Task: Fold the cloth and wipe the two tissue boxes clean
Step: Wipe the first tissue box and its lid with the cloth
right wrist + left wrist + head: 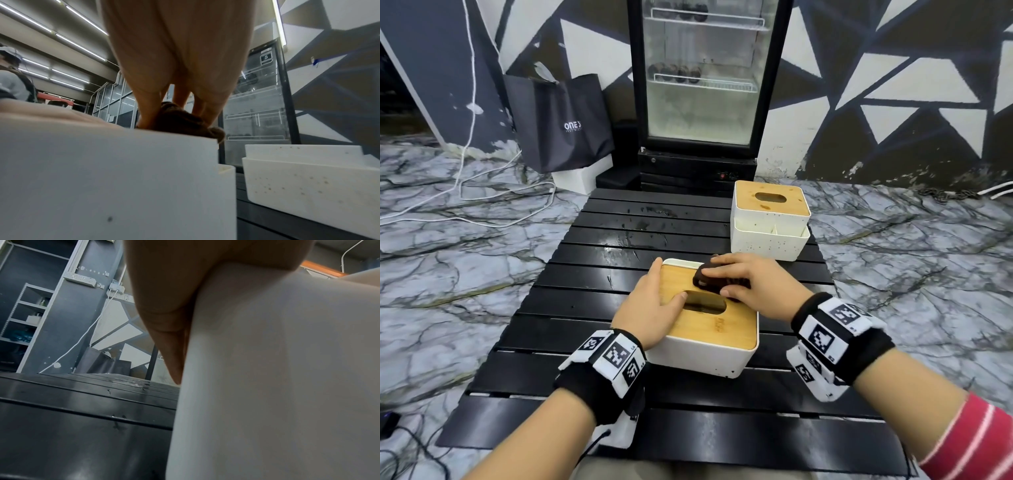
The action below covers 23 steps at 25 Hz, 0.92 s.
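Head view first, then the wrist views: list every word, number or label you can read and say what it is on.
"ONE": white print on the black bag; a smaller line beneath is too small to read.
"5": display on the fridge door, right wrist view; reading uncertain.
Engraved mark on the near box lid: too faint to read.
Wristband squares: coded markers; small characters beside them are illegible.
Left wrist view: no text.

cloth (717, 279): mostly hidden under right hand (753, 279); fold state unclear
near tissue box (717, 356): left wall hidden by left hand (650, 305); blurred in both wrist views
slot contents: too dark to tell
bench (592, 298): near edge cut off
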### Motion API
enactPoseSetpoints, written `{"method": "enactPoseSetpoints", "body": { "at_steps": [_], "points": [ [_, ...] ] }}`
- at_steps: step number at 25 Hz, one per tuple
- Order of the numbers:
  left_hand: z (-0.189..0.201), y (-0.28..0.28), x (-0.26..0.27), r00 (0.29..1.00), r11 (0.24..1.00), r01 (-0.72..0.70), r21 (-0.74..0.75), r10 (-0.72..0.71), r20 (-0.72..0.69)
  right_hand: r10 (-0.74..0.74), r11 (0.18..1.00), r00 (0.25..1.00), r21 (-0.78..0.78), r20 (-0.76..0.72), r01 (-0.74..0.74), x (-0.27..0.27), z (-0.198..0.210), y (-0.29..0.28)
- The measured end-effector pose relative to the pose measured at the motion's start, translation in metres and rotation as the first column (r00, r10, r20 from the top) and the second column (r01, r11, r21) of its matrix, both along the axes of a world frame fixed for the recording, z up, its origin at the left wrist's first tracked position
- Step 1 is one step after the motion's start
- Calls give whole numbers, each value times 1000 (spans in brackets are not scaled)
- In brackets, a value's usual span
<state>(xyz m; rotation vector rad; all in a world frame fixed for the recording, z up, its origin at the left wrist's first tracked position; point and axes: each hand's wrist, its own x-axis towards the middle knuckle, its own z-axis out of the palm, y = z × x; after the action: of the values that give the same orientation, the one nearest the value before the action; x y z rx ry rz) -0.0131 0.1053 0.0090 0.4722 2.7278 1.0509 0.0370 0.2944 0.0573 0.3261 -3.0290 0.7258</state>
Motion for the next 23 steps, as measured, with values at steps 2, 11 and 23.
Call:
{"method": "enactPoseSetpoints", "body": {
  "at_steps": [2, 11, 23],
  "points": [
    [-1, 0, -1, 1000, 1000, 11, 9, -11, -3, 14, 999, 1000, 30, -7, -14, -11, -2, -12],
    [-2, 0, -1, 1000, 999, 3, 38, -3, 9, -9, 999, 1000, 41, -12, 9, 0, -3, 0],
    [2, 3, 3, 998, 995, -50, 81, 48, 31, -111, 985, 994, 134, -4, 111, 1, -11, 1]
  ]
}}
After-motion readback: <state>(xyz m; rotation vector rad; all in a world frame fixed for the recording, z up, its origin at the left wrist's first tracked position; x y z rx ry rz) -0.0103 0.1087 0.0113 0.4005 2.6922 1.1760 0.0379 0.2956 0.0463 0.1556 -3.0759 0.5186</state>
